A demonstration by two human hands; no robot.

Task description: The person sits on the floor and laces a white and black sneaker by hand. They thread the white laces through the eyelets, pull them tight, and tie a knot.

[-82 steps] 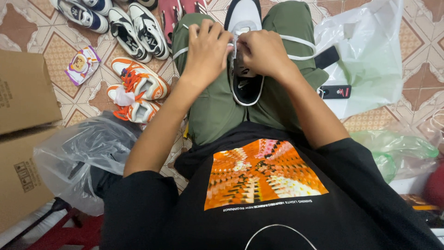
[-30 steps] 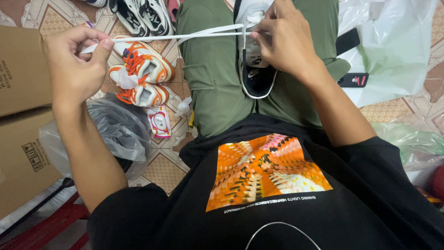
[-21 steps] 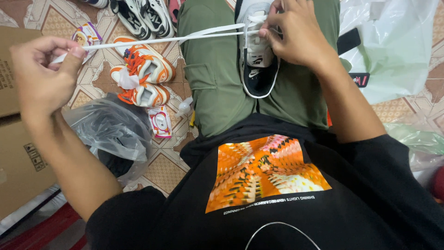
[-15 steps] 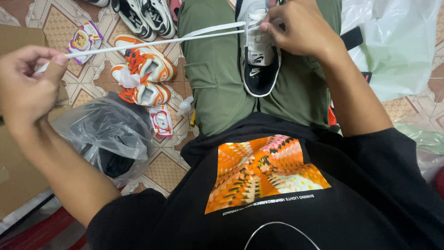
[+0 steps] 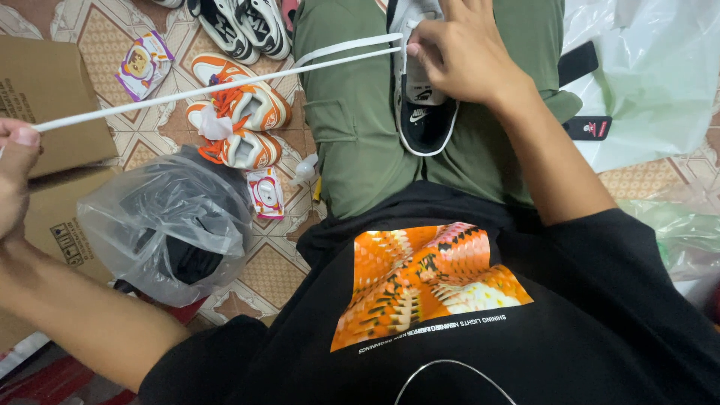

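Since the frame half a second back, the left hand point(image 5: 15, 176) has drawn farther out toward nine o'clock and now sits at the picture's edge, fingers pinched shut on the end of the white shoelace point(image 5: 217, 88). That lace runs taut from the pinch up toward one o'clock, where it splits into two strands and enters the grey-and-black shoe point(image 5: 420, 105) lying on the person's lap, on the green trousers point(image 5: 360, 135). The right hand point(image 5: 461, 56) lies closed over the shoe's upper at twelve o'clock, fingertips pressing where the lace goes in — holding the shoe steady. On the tiled floor point(image 5: 277, 270) at ten o'clock a pair of orange-and-white sneakers point(image 5: 244, 120) rests right under the stretched lace, with a clear plastic bag point(image 5: 169, 225) of dark things at eight o'clock, cardboard boxes point(image 5: 52, 97) beyond it, and a pale green bag point(image 5: 645, 75) at two o'clock. As I judge it, a harder pull could slip the lace clean out of an eyelet or drag the shoe off the lap if the right hand loosens — and the lace, hanging so low, might catch on the orange sneakers.
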